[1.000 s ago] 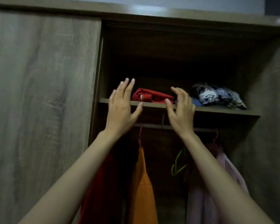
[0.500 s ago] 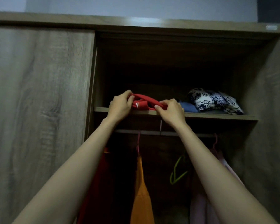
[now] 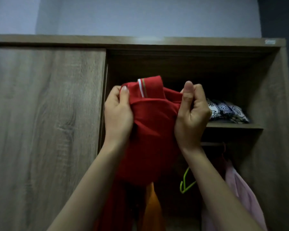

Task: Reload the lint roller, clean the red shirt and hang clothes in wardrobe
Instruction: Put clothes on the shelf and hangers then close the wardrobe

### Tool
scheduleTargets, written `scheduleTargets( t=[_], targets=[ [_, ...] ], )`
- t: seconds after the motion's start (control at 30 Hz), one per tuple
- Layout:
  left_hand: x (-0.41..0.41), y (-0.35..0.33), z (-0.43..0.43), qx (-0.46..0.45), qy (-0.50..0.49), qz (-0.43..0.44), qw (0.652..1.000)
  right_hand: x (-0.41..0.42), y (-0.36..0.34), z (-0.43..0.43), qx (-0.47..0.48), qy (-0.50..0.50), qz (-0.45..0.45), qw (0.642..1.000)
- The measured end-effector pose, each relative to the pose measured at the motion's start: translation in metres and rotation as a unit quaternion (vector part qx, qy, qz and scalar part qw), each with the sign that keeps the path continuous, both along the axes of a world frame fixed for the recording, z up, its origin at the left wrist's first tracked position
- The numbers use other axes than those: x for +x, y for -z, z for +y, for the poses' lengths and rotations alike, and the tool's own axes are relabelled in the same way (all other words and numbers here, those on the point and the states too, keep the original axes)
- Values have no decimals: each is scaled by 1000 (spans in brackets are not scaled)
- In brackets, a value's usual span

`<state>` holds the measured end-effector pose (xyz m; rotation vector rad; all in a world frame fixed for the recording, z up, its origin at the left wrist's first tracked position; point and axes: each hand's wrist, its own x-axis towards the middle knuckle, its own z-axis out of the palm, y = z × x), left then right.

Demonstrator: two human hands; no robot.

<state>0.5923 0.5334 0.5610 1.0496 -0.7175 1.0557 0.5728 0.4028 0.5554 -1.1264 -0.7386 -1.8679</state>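
Observation:
The red shirt (image 3: 153, 130), with a white and green stripe on its folded collar, hangs in the air in front of the open wardrobe (image 3: 272, 97). My left hand (image 3: 118, 112) grips its left upper edge and my right hand (image 3: 193, 112) grips its right upper edge. The cloth droops between my forearms and hides the left part of the shelf (image 3: 232, 126) and most of the hanging rail. No lint roller is in view.
A black-and-white patterned bundle (image 3: 227, 112) lies on the shelf at the right. Below hang an orange garment (image 3: 153, 209), a pink garment (image 3: 240, 194) and an empty lime-green hanger (image 3: 186, 185). The closed sliding door (image 3: 45, 130) fills the left.
My hands reached to the shelf, closed on the folded red shirt, and have lifted it off the shelf toward me, where it is unfolding.

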Motion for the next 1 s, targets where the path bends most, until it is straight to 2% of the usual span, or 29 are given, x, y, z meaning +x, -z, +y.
scheduleTargets(
  t=[0.17,0.33,0.47,0.63,0.7,0.77,0.83,0.93,1.0],
  targets=[
    [11,89,0,48,-29,105,993,10,88,-2,14,-29,140,990],
    [28,186,-11,100,-61,232,966,18,192,-10,43,-27,276,960],
    [28,236,-18,124,-62,301,943,5,243,-21,-35,-20,345,938],
    [30,257,-25,187,-53,324,926,-10,251,-38,-198,20,377,905],
    [30,259,-29,218,-44,324,920,-10,248,-42,-235,9,389,891],
    [30,259,-30,227,-38,325,917,-12,246,-43,-205,-86,437,871],
    [33,258,-28,214,-35,327,920,-15,247,-47,-163,-199,494,831],
    [39,257,-24,182,-32,335,924,-17,250,-57,-211,-217,524,796],
    [41,258,-24,163,-28,347,923,-14,252,-56,-224,-215,529,790]
  ],
)
